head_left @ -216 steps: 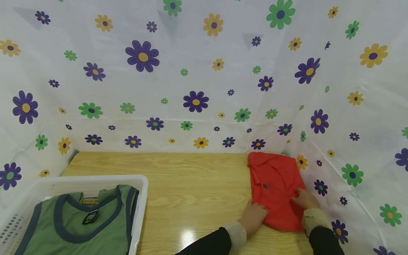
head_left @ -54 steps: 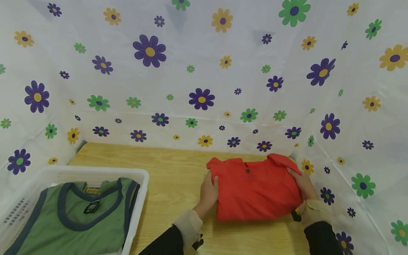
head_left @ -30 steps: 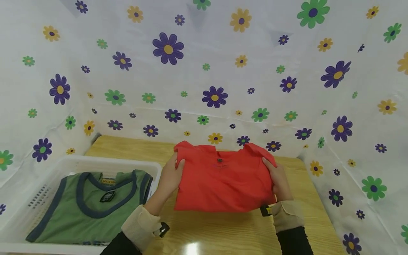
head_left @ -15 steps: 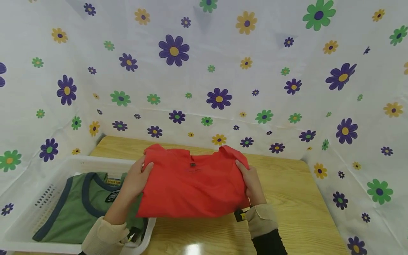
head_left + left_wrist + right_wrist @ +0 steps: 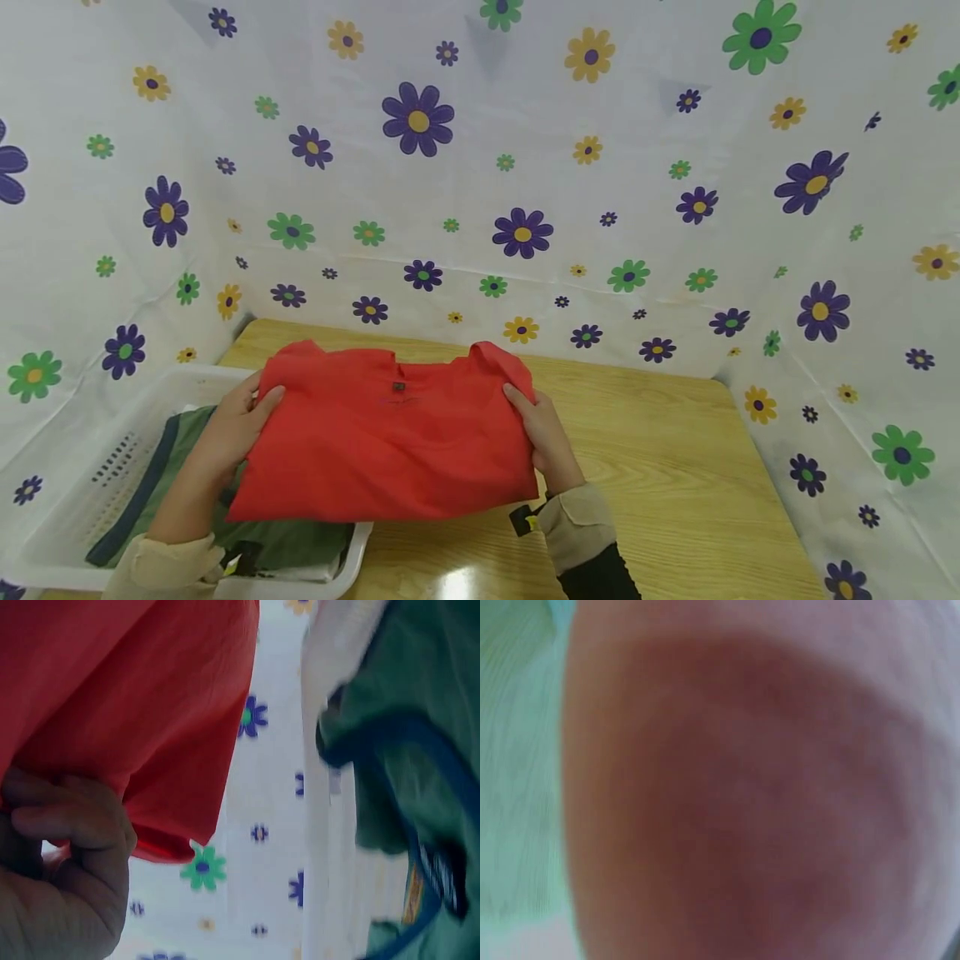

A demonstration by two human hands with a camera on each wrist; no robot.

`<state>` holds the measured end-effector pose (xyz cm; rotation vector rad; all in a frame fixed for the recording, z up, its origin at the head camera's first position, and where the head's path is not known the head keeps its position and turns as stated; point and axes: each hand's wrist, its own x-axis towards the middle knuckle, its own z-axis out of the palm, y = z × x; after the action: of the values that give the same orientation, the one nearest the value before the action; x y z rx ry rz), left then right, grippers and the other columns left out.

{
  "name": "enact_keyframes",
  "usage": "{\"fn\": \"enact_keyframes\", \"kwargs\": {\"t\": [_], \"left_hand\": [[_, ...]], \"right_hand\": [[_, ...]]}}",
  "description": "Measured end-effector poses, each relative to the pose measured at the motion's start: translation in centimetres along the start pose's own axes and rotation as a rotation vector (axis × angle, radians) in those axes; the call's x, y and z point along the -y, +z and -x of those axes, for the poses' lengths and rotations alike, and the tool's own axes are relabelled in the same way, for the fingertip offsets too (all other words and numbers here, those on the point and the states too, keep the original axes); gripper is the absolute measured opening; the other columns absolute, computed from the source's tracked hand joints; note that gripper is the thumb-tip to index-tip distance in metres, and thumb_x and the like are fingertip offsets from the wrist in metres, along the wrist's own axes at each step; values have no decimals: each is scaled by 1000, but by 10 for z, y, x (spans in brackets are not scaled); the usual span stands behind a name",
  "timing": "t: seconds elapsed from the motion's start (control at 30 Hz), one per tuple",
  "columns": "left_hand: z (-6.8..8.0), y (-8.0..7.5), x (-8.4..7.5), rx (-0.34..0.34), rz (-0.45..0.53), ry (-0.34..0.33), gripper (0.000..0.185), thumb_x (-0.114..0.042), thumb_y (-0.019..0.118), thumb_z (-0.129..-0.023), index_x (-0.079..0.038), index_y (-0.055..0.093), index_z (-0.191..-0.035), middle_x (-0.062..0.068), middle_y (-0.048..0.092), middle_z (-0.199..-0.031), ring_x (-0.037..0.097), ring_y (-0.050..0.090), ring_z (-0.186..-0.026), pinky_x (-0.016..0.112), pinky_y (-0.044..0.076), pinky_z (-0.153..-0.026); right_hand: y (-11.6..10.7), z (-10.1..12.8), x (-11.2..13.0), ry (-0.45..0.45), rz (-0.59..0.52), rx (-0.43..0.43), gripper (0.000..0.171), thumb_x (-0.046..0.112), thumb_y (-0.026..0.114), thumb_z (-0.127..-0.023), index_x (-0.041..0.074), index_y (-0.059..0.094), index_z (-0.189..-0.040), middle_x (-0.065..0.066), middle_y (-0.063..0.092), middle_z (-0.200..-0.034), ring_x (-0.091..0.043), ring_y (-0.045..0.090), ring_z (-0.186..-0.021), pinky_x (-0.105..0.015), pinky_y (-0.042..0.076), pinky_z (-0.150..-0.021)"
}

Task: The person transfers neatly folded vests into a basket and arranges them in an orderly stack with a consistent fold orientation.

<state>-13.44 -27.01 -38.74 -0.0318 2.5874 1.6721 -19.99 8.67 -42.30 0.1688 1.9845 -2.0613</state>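
A folded red shirt [image 5: 390,442] hangs level in the air, its collar side away from me. My left hand [image 5: 236,425] grips its left side, thumb on top; in the left wrist view the curled fingers [image 5: 75,817] hold the red cloth. At the shirt's right side my right hand [image 5: 543,429] grips with the thumb on top and the other fingers hidden beneath. Under the shirt's left part, a green shirt [image 5: 180,450] with dark blue trim lies in a white plastic basket [image 5: 97,500]. The right wrist view is a close blur of skin.
The wooden table [image 5: 645,467] extends right of the basket. A white sheet [image 5: 480,167] printed with flowers stands behind it and at both sides. Some white cloth shows beneath the green shirt at the basket's front right corner.
The red shirt lay at the table's far right earlier. Both hands have taken hold of it, turned it, lifted it and carried it left, partly over the basket.
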Motion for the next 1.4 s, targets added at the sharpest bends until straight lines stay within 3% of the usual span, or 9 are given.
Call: {"fn": "enact_keyframes", "kwargs": {"t": [0.17,0.47,0.73,0.83,0.93,1.0,1.07,1.2,1.4], "left_hand": [[5,-32,22,-9,-54,3,57,-30,36,-102,9,23,-141,-26,54,-82,1,62,-68,27,55,-60],[9,-81,61,21,-186,-35,61,-32,38,-101,9,19,-143,-31,49,-92,-6,55,-77,24,53,-65],[15,-117,92,77,-182,-137,69,-36,34,-102,10,6,-145,-35,47,-87,-2,60,-76,29,57,-65],[14,-128,101,70,-230,-164,69,-37,34,-101,12,8,-143,-24,53,-91,-3,58,-75,28,56,-65],[13,-136,108,59,-304,-165,68,-36,34,-101,14,12,-142,4,61,-102,-6,55,-76,27,55,-65],[12,-140,112,45,-350,-160,67,-35,34,-101,16,16,-140,28,56,-110,-2,56,-77,30,56,-67],[12,-143,116,36,-395,-152,65,-34,34,-102,17,19,-138,41,46,-119,10,60,-82,39,57,-71],[15,-149,120,28,-440,-164,65,-33,33,-102,19,19,-137,46,40,-122,35,58,-89,56,53,-75],[18,-158,119,17,-478,-218,69,-37,30,-102,21,16,-136,47,37,-122,46,54,-92,61,48,-78]], "right_hand": [[26,6,-1,-26,-9,113,41,28,54,-95,-1,50,-123,3,61,-87,-6,62,-75,-23,53,-69],[67,13,-10,-33,-21,209,39,25,53,-96,-2,51,-123,1,63,-90,-6,64,-74,-26,56,-71],[105,21,-22,-41,-29,209,33,22,56,-94,0,56,-119,-6,66,-95,-7,63,-75,-26,54,-71],[117,24,-26,-46,-22,217,31,21,56,-94,1,57,-117,-8,66,-97,-7,62,-76,-24,53,-71],[129,26,-30,-49,6,235,30,20,55,-94,1,57,-118,-9,66,-100,-7,62,-78,-25,53,-72],[136,27,-33,-44,26,251,30,20,55,-94,2,57,-117,-9,66,-101,-7,63,-79,-25,54,-73],[143,28,-35,-49,48,268,29,20,55,-94,2,57,-118,-10,66,-101,-7,63,-80,-25,54,-73],[154,29,-38,-61,107,297,26,18,55,-94,2,57,-115,-9,66,-97,-7,61,-78,-21,51,-70],[166,28,-44,-66,226,318,22,14,60,-91,2,57,-109,-4,62,-88,-6,55,-72,-18,46,-65]]}}
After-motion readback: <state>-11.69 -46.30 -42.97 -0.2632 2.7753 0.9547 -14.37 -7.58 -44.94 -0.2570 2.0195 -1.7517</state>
